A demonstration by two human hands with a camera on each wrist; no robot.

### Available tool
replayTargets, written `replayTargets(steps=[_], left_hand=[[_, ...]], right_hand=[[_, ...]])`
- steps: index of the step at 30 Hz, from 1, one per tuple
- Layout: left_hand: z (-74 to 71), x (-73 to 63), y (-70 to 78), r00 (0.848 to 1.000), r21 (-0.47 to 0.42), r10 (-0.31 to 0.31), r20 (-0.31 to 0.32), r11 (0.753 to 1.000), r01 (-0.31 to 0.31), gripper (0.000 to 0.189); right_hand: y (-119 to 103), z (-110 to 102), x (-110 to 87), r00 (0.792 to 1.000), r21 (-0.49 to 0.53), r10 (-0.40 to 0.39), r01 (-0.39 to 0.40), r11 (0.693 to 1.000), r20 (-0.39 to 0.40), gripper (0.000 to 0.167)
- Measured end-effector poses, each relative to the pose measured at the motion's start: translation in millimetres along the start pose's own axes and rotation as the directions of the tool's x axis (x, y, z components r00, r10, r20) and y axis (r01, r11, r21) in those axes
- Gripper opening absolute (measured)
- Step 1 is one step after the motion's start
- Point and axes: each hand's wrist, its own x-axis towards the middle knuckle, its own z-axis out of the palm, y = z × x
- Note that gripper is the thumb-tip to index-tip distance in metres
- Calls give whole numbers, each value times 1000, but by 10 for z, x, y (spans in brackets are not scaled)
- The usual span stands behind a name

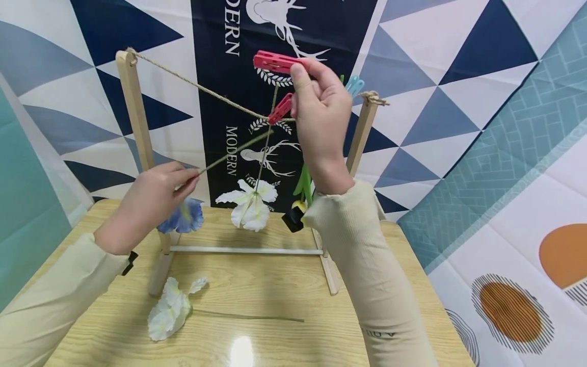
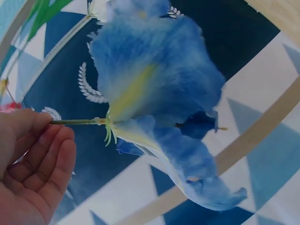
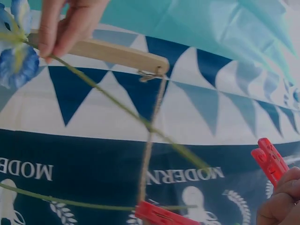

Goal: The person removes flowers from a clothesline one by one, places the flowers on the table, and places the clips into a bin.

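Note:
My left hand (image 1: 149, 196) pinches the thin green stem (image 1: 236, 151) of a blue artificial flower (image 2: 159, 70), whose petals hang below the fingers. The stem slants up towards the middle of a twine line (image 1: 202, 89), its tip a little under the line in the head view. Above the line, my right hand (image 1: 323, 112) holds a red clothespin (image 1: 275, 61) between thumb and fingers. Another red clothespin (image 1: 281, 108) is clipped on the twine with the stem of a white flower (image 1: 249, 204), which hangs bloom down.
Wooden posts (image 1: 135, 107) joined by a white rod (image 1: 247, 250) carry the twine. A blue clothespin (image 1: 355, 85) sits near the right post, above a yellow flower (image 1: 300, 205) partly behind my right arm. Another white flower (image 1: 169, 311) lies on the table (image 1: 275, 346).

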Motion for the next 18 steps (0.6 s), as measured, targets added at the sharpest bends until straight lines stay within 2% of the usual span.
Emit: replayTargets(steps=[6, 10, 14, 18], left_hand=[[-7, -71, 181, 985, 51, 171, -8, 984, -170, 11], [2, -136, 308, 969, 62, 247, 28, 967, -249, 14], [38, -217, 422, 946, 111, 295, 135, 944, -311, 19], [115, -300, 526, 920, 173, 283, 272, 926, -336, 22]], right_hand=[[-105, -233, -125, 993, 55, -84, 88, 995, -78, 15], [-163, -498, -226, 987, 110, -79, 94, 989, -139, 15], [-172, -794, -339, 978, 141, -36, 66, 988, -204, 20], [-78, -1070, -448, 968, 103, -28, 56, 993, -248, 24]])
